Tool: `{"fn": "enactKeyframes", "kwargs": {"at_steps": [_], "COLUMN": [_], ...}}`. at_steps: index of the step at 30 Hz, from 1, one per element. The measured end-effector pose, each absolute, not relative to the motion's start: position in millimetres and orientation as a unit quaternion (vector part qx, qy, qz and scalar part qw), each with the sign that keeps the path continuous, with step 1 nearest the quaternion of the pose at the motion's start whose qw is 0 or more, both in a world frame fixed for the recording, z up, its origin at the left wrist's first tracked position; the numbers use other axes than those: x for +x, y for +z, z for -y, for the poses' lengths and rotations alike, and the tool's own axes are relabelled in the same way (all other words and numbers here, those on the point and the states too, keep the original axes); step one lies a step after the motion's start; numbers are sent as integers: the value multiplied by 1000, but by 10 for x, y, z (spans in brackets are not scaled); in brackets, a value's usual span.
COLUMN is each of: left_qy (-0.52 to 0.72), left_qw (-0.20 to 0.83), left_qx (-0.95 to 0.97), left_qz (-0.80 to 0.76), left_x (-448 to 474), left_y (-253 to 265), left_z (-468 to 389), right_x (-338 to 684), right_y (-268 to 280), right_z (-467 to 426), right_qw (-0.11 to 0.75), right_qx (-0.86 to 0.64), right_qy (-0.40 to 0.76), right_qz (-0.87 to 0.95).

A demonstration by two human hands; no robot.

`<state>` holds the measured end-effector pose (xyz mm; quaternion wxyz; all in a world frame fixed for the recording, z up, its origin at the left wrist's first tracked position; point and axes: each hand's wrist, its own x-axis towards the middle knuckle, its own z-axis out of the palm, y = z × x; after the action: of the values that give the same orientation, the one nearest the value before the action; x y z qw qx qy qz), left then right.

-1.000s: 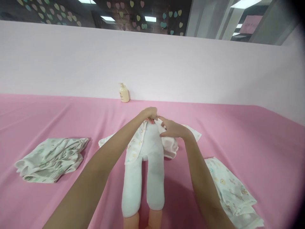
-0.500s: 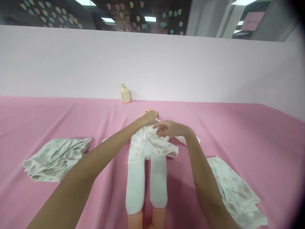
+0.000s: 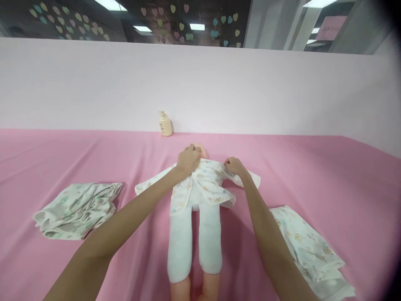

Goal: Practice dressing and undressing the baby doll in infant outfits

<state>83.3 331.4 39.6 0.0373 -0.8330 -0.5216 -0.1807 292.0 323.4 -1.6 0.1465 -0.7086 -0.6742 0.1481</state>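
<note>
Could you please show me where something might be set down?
The pink sheet lies bare left, between the wall and crumpled cloth, and right, between the wall and folded cloth. Crowded: the middle, with the doll, left hand and right hand.

So it's a head-worn cam looking forward and down from past the foot end of the doll (image 3: 196, 195) toward the white wall (image 3: 219, 88), near enough that the left hand (image 3: 188, 159) and right hand (image 3: 234, 166) land mid-frame.

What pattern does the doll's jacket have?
The jacket is white with small scattered coloured prints, best seen in the head view.
</note>
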Motion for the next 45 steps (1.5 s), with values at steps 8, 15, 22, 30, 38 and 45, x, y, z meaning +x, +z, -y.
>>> {"fn": "enactKeyframes", "kwargs": {"at_steps": [8,15,22,30,38,45], "left_qy": [-94,-160,-237,-225,-257,-194], "left_qw": [9,-123,-165,-196,-167,-123], "left_qx": [-981,-959,-868,-828,-836,-870], "left_qz": [170,197,404,475,456,437], "left_x": [1003,443,-73,158,215,258], "left_y": [80,428,244,-238,-289,-270], "left_z": [-2338,-2237,-2267,-2283,-2200,-1626], "right_x": [2810,2882,2891,2990,3295,3716], "right_y": [-110,-116,109,947,696,-334], "right_z": [-3288,-3219,-3128,-2446,-1460,-489], "right_qw": [189,180,251,377,73,-58], "right_qx": [-706,-710,-705,-641,-697,-758], "right_qy": [155,174,129,81,130,65], "right_qz": [664,658,651,664,701,647]}}
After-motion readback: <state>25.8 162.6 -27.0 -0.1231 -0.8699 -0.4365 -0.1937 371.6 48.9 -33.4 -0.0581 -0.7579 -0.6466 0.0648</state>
